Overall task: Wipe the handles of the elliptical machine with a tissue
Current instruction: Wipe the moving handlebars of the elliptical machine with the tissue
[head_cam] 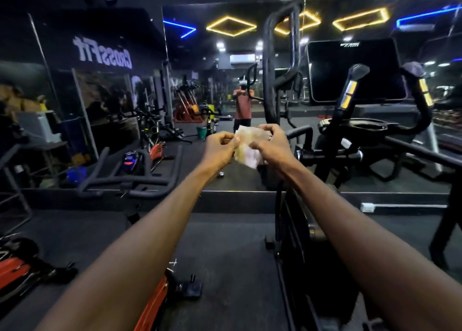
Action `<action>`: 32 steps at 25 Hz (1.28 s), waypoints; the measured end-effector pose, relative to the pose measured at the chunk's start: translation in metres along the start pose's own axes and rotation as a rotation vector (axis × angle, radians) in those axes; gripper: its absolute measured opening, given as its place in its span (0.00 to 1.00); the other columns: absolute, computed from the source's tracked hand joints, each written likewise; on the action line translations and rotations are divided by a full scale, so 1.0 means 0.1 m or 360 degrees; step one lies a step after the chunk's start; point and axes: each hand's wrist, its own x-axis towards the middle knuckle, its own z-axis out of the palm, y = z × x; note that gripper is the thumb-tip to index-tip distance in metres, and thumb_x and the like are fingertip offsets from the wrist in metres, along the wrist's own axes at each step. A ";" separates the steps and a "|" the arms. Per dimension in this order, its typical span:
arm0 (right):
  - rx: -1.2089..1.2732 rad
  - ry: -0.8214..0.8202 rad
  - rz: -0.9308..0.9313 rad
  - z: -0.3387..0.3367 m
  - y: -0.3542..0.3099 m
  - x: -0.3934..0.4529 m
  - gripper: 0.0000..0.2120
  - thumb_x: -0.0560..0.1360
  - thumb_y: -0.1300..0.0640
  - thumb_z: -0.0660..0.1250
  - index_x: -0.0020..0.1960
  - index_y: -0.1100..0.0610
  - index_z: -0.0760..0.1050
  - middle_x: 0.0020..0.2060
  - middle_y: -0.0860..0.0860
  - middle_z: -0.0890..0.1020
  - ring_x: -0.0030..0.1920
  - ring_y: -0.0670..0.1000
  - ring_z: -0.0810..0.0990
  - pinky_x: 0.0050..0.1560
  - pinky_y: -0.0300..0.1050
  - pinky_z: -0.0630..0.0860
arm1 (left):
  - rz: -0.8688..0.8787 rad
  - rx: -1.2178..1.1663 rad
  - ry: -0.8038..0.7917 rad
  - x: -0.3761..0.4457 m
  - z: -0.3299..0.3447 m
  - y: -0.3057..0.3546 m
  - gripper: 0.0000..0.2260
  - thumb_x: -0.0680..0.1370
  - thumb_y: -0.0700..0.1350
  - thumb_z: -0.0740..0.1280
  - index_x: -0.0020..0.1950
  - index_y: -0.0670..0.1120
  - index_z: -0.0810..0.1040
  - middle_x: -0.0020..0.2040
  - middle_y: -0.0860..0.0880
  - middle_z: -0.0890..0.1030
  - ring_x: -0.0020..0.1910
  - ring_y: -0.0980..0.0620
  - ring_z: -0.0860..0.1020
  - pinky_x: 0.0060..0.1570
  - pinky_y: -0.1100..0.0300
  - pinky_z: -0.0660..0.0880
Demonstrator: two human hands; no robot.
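Observation:
Both arms are stretched out in front of me at chest height. My left hand [220,147] and my right hand [271,143] pinch a crumpled pale tissue [247,147] between them, each holding one side. The elliptical machine [355,135] stands to the right of my hands. Its tall black looped handle [271,63] rises just behind and above my right hand. Two shorter grips with yellow bands [348,93] [425,90] stand further right, below the dark console screen [355,70]. Neither hand touches a handle.
A wall mirror [225,80] ahead reflects the gym and a person in an orange shirt. A spin bike's black handlebars [140,178] sit at left. Orange-framed bike parts [152,303] lie at the lower left. Dark rubber floor runs below my arms.

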 end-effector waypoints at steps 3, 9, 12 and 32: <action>-0.0165 -0.0016 0.0040 0.03 0.18 0.45 0.22 0.68 0.67 0.71 0.58 0.55 0.68 0.47 0.50 0.77 0.48 0.49 0.78 0.44 0.43 0.79 | 0.0136 0.0032 -0.0031 0.56 0.18 -0.08 0.02 0.78 0.40 0.69 0.47 0.44 0.82 0.40 0.50 0.82 0.38 0.54 0.78 0.38 0.57 0.76; -0.0639 0.0501 -0.0393 -0.04 0.24 1.39 0.23 0.70 0.65 0.69 0.62 0.56 0.67 0.56 0.55 0.71 0.52 0.51 0.73 0.49 0.40 0.70 | 0.0244 -0.0099 -0.0195 1.61 0.56 -0.13 0.01 0.78 0.42 0.69 0.49 0.45 0.80 0.40 0.49 0.81 0.37 0.51 0.80 0.31 0.63 0.75; -0.0905 0.0642 -0.0689 -0.07 0.21 1.82 0.16 0.72 0.65 0.66 0.60 0.60 0.72 0.57 0.59 0.67 0.50 0.52 0.70 0.52 0.40 0.70 | 0.0246 -0.0263 -0.0272 2.00 0.74 -0.08 0.02 0.79 0.40 0.68 0.49 0.42 0.78 0.40 0.46 0.82 0.33 0.51 0.79 0.29 0.61 0.74; -0.1622 -0.0157 -0.1510 -0.34 0.51 2.73 0.11 0.76 0.59 0.61 0.53 0.60 0.80 0.45 0.53 0.74 0.42 0.48 0.70 0.42 0.44 0.70 | 0.0102 -0.0642 -0.0084 2.94 1.31 -0.36 0.06 0.81 0.40 0.61 0.49 0.47 0.77 0.44 0.45 0.80 0.38 0.50 0.77 0.35 0.56 0.74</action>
